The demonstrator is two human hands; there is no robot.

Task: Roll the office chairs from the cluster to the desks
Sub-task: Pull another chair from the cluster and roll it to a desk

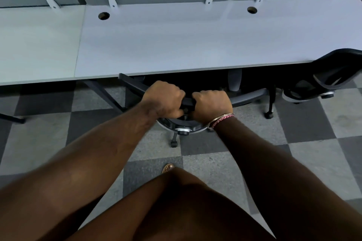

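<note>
Both hands, left hand [163,99] and right hand [212,103], clench the office chair [248,97] backrest's top rim at 12 o'clock; stiff, it should roll easily under the worktop [176,45].

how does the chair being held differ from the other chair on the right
Both hands, left hand and right hand, grip the top of the held chair; nobody touches the right chair. The held chair sits mid-desk, the right chair at the frame's edge, partly cut off. Both are dark, on casters, pushed under the desk.
</note>
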